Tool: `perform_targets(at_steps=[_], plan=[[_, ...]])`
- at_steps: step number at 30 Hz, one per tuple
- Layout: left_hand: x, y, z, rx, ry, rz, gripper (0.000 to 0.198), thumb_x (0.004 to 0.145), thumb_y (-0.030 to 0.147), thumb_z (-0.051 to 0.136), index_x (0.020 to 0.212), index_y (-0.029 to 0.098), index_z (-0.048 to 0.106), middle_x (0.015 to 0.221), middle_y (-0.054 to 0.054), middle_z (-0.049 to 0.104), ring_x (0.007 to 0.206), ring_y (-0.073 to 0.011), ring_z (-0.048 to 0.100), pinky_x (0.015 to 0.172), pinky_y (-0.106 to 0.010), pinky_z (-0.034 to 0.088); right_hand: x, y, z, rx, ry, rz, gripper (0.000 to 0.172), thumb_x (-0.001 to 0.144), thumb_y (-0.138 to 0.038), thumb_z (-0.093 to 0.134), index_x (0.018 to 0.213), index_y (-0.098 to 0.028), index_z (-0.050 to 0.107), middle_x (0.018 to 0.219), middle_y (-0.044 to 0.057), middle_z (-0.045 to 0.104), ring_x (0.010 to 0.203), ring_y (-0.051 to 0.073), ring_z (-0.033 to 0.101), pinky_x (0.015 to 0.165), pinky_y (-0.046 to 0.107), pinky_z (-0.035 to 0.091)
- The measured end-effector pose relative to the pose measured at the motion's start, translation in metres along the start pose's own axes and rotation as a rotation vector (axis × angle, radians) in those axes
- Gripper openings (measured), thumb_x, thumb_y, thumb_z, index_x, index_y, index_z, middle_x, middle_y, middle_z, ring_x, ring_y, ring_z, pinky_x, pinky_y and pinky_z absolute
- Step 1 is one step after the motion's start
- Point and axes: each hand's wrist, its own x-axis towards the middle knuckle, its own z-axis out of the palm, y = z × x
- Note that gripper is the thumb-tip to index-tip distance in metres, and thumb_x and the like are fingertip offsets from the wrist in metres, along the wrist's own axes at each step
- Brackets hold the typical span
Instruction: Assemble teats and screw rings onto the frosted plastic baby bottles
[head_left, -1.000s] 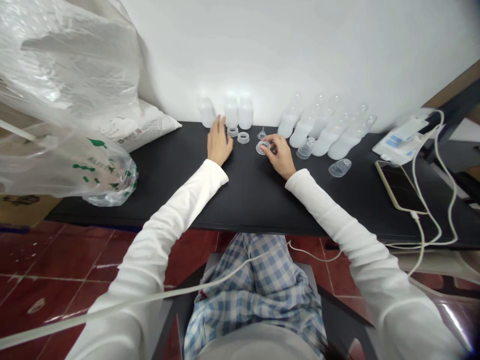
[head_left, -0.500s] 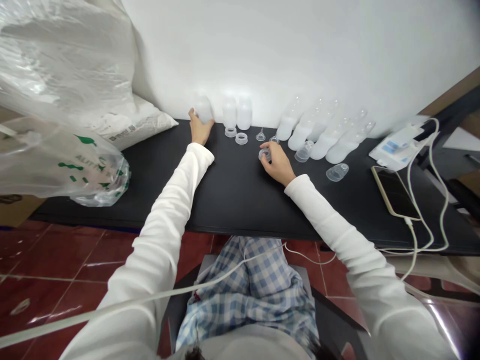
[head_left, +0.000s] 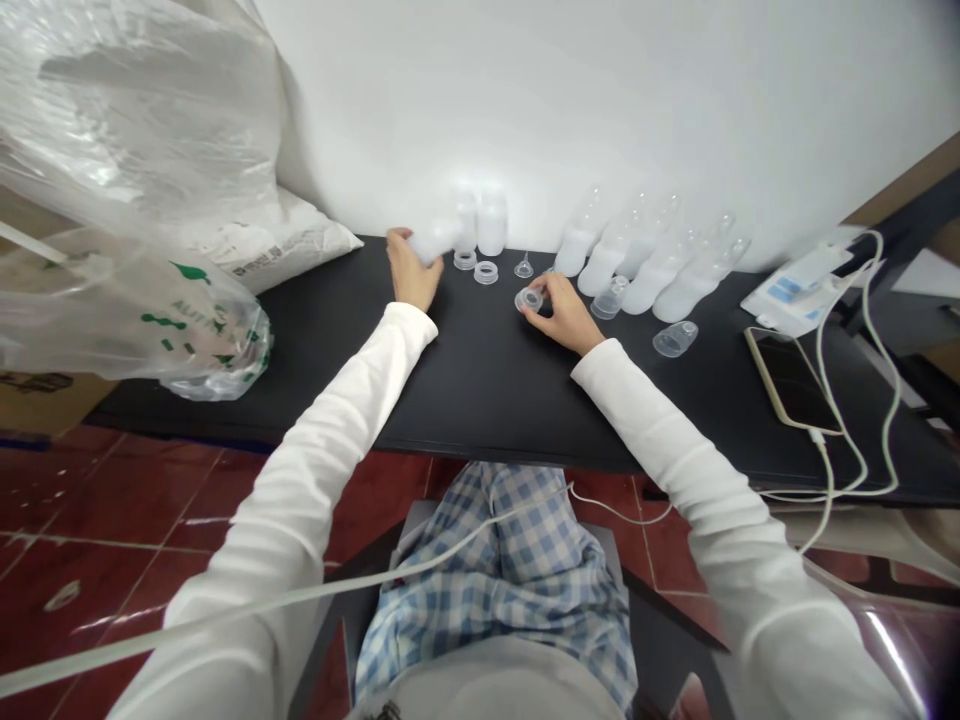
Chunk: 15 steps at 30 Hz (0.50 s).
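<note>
My left hand [head_left: 415,272] grips a white baby bottle [head_left: 436,238], tilted with its top to the right and blurred by motion. In my right hand [head_left: 561,313] is a clear ring collar [head_left: 529,299], held between thumb and fingers just over the table; a nipple seems to sit in it. Two more bottles [head_left: 492,222] stand against the wall, with a collar [head_left: 465,259] and another collar [head_left: 486,272] before them. A clear nipple [head_left: 523,265] rests beside my right fingers. Farther right are several assembled bottles [head_left: 637,285] with clear tops.
Two clear caps, one cap [head_left: 610,298] among the bottles and another cap [head_left: 676,339] nearer me, are on the black table [head_left: 480,390]. At right lie a phone [head_left: 793,380] with cables and a white box [head_left: 795,290]. Plastic bags [head_left: 202,330] cover the left end.
My left hand has lifted its bottle and tipped it to the right. My right hand has tilted the collar, and its opening now faces more upward.
</note>
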Motion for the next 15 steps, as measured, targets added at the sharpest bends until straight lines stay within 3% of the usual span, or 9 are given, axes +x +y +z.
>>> perform_targets(at_steps=[3,5,8,11,15], plan=[[-0.024,0.022,-0.006,0.057,-0.267,0.234,0.056,0.079,0.024,0.076,0.126,0.021,0.046,0.134,-0.017,0.054,0.137,-0.0398,0.049,0.121,-0.06,0.036,0.001,0.006,-0.002,0.127,0.117,0.028,0.038,0.09,-0.049,0.066,0.114,-0.023,0.052,0.112,0.01,0.057,0.101,0.025,0.059,0.097,0.05,0.057],[-0.031,0.032,-0.008,0.096,-0.361,0.338,0.053,0.079,0.025,0.076,0.126,0.022,0.05,0.134,-0.017,0.056,0.135,-0.0409,0.05,0.119,-0.06,0.038,0.001,0.008,-0.004,0.164,0.169,0.041,0.041,0.089,-0.05,0.069,0.114,-0.023,0.051,0.113,0.011,0.056,0.105,0.025,0.059,0.098,0.05,0.058],[-0.032,0.041,-0.009,0.112,-0.42,0.424,0.049,0.083,0.026,0.073,0.128,0.02,0.054,0.137,-0.019,0.056,0.135,-0.0404,0.051,0.118,-0.059,0.038,0.0,0.005,-0.004,0.207,0.163,0.033,0.045,0.087,-0.048,0.071,0.117,-0.023,0.048,0.117,0.011,0.054,0.11,0.027,0.059,0.101,0.052,0.057],[-0.03,0.046,-0.011,0.099,-0.477,0.479,0.048,0.085,0.029,0.072,0.131,0.02,0.057,0.14,-0.019,0.055,0.136,-0.0398,0.05,0.118,-0.058,0.038,0.0,-0.001,-0.002,0.224,0.074,-0.003,0.048,0.086,-0.044,0.071,0.122,-0.024,0.046,0.121,0.012,0.053,0.114,0.028,0.058,0.103,0.053,0.055],[-0.03,0.051,-0.015,0.093,-0.507,0.502,0.049,0.084,0.036,0.075,0.13,0.022,0.063,0.141,-0.017,0.058,0.135,-0.0378,0.052,0.117,-0.056,0.038,0.0,-0.009,-0.003,0.136,-0.022,-0.096,0.035,0.088,-0.031,0.063,0.119,-0.023,0.048,0.121,0.013,0.054,0.118,0.029,0.056,0.104,0.052,0.052]])
